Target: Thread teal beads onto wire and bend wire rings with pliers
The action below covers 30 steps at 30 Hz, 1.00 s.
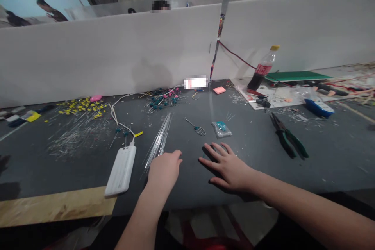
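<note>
My left hand is closed, its fingers curled just beside the lower end of a bundle of thin straight metal wires on the dark table. Whatever is in those fingers, if anything, is hidden. My right hand is held low over the tabletop, palm down, with its fingers spread. Beyond the two hands lies a small racket-shaped wire piece with a teal bit at its neck. A little clear plastic bag with teal contents rests just past my right fingertips.
Green-handled pliers lie to the right. A white power bank with a cable sits left. Yellow pieces, loose wires and teal-and-pink wire pieces are scattered behind. A cola bottle stands before the white partition.
</note>
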Tool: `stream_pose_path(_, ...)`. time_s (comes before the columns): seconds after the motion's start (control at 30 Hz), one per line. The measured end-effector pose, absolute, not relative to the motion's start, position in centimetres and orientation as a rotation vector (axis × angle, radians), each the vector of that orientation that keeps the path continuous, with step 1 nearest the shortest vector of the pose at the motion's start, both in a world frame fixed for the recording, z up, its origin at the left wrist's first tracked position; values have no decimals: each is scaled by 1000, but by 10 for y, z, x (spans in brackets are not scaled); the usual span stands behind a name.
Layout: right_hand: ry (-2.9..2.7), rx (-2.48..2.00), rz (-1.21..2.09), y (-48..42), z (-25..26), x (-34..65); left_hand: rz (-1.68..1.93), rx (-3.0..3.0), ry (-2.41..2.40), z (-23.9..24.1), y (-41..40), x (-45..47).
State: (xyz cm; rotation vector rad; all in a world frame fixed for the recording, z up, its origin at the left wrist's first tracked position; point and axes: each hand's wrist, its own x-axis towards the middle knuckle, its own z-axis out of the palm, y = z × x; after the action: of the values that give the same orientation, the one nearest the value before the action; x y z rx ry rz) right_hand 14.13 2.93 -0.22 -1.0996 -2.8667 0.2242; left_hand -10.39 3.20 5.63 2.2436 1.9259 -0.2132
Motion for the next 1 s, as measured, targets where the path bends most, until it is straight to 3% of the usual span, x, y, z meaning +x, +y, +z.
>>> stream_pose_path(0.53, -2918, -1069, 144, 15, -4, 170, -244, 2227, 1920, 54, 31, -103)
stream_pose_path(1.0, -2813, -1173, 259, 41, -3, 131, -147, 2271, 1843, 44, 33, -102)
